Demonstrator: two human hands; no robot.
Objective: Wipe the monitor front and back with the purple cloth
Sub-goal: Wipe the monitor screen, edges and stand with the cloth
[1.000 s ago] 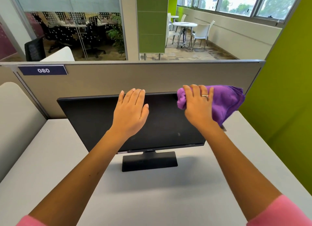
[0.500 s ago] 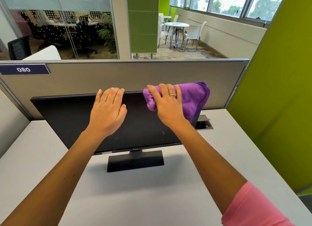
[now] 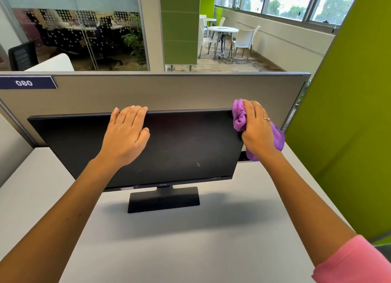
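Note:
A black monitor (image 3: 186, 147) stands on its flat base (image 3: 164, 199) on the grey desk, its dark screen facing me. My left hand (image 3: 127, 134) lies on the monitor's top edge near the middle, fingers hooked over the back, palm against the screen. My right hand (image 3: 257, 127) grips the bunched purple cloth (image 3: 239, 117) at the monitor's upper right corner, with the cloth pressed to the right edge. Part of the cloth hangs behind and below that hand.
The grey desk (image 3: 190, 251) is bounded by a beige partition (image 3: 169, 92) right behind the monitor and a green panel (image 3: 342, 124) on the right. A label reading 080 (image 3: 25, 82) sits on the partition at left. A cable slot (image 3: 243, 158) shows behind the monitor's right side.
My right hand has slid the cloth along the monitor's top from near the middle out to the upper right corner. My left hand has stayed on the top edge.

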